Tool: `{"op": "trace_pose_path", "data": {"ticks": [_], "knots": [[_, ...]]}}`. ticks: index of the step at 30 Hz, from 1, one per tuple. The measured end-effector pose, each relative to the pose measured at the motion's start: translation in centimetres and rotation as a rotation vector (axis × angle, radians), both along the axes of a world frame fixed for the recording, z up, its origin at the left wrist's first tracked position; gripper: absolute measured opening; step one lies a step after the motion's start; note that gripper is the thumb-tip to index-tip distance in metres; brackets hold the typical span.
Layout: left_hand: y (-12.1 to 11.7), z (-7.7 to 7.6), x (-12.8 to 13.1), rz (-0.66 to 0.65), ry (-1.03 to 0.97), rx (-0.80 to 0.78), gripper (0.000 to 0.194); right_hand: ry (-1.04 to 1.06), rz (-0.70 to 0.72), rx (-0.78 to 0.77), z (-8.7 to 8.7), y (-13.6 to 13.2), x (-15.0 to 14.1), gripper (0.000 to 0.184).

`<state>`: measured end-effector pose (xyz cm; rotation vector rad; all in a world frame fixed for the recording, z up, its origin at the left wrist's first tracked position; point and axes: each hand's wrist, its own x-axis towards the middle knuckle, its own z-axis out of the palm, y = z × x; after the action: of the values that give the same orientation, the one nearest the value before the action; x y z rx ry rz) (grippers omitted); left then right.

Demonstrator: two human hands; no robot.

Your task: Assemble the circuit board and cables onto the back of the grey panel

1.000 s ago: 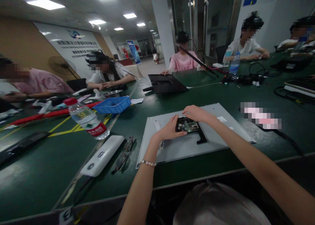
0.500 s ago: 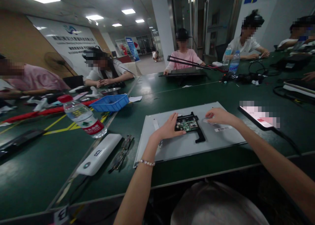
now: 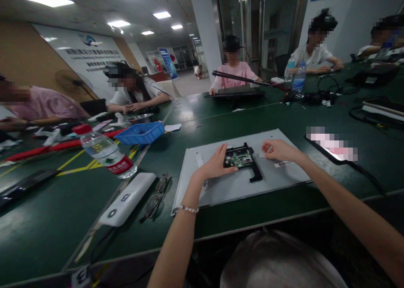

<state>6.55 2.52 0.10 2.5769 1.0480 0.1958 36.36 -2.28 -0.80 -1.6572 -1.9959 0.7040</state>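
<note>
A flat grey panel (image 3: 217, 194) lies on the green table in front of me. On it sits a black bracket (image 3: 256, 173) with a green circuit board (image 3: 240, 160) in it. My left hand (image 3: 214, 166) rests at the board's left side, its fingers stretched out and its thumb apart along the lower edge. To the right of the bracket, my right hand (image 3: 277, 150) is closed in a pinch just over the panel. A small pale strip (image 3: 262, 154) shows at its fingertips; its kind is too small to tell. Beside that hand, a white label (image 3: 283, 164) is stuck on the panel.
Left of the panel are eyeglasses (image 3: 155, 199), a white power bank (image 3: 128, 200), a water bottle (image 3: 105, 151) and a blue tray (image 3: 140, 133). A lit phone (image 3: 330, 148) with a cable lies right. Several people sit around the table.
My right hand has shifted slightly left and its fingers have curled in more tightly around the pale strip. My left hand and the board stay in place.
</note>
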Motion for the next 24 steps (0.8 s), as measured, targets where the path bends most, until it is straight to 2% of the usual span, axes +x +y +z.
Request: {"op": "trace_pose_path", "data": {"ticks": [2,5,8,12,17,24], "knots": [[0.0,0.0,0.0,0.001,-0.002,0.0,0.107,0.019,-0.002,-0.004,0.1,-0.1,-0.1,0.026],[0.0,0.1,0.0,-0.001,-0.013,0.001,0.107,0.013,0.005,-0.026,0.2,-0.1,0.0,0.013],[-0.1,0.1,0.0,-0.01,-0.012,0.015,0.107,0.04,0.007,-0.03,0.0,0.0,0.1,0.009],[-0.5,0.5,0.2,-0.01,0.001,0.083,0.105,0.274,0.018,-0.089,-0.3,0.2,-0.3,0.012],[-1.6,1.4,1.4,-0.029,-0.054,0.191,0.092,0.508,0.012,-0.202,-0.5,-0.1,-1.7,0.012],[-2.8,1.7,3.4,-0.124,-0.095,0.283,0.071,0.457,0.022,-0.147,-0.8,0.1,-2.7,0.016]]}}
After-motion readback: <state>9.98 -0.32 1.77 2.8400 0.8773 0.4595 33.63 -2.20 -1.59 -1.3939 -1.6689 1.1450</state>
